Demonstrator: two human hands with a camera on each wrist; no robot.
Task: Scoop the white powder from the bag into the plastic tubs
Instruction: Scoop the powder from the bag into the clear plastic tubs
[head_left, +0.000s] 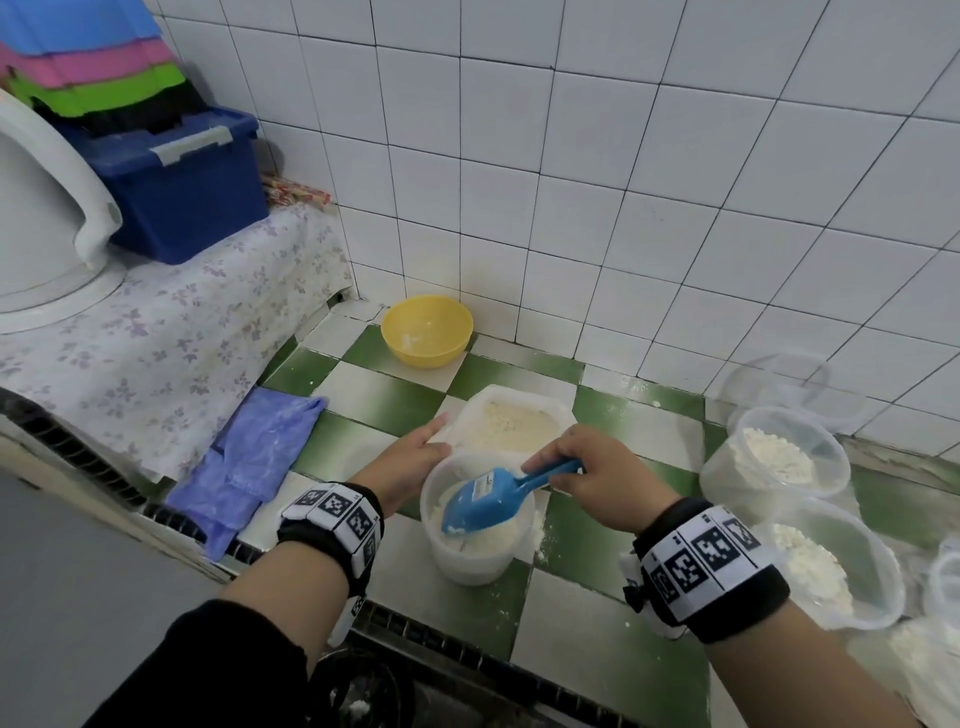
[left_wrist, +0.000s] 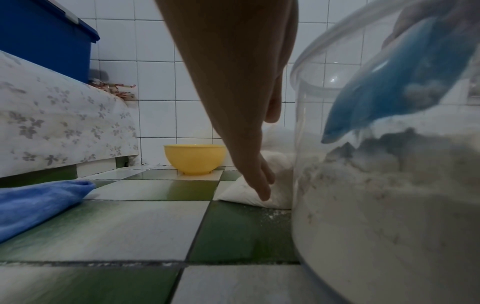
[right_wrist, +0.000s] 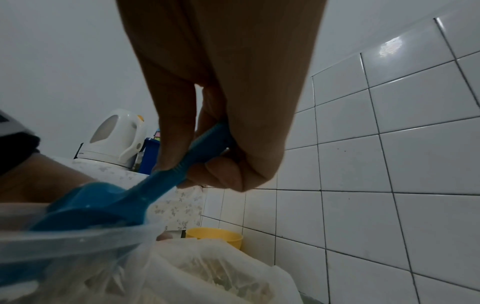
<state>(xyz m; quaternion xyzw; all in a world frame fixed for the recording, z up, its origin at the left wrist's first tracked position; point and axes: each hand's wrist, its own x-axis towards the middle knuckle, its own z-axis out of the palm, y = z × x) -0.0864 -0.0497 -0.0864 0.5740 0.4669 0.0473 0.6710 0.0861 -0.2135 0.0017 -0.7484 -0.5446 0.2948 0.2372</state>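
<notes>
Left of centre in the head view, the left hand (head_left: 410, 457) is resting flat-fingered against the open white plastic bag of powder (head_left: 511, 423); below it, the round clear plastic tub (head_left: 475, 519) is taking powder from the blue plastic scoop (head_left: 493, 499), whose handle the right hand (head_left: 597, 467) is gripping.

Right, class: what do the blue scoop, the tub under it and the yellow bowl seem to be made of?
Blue scoop: opaque moulded plastic, it seems; smooth, ribbed handle in the right hand.
Tub: thin clear plastic, slightly cloudy; the white powder shows through its wall.
Yellow bowl: probably plastic; glossy, even colour, thin rim.
</notes>
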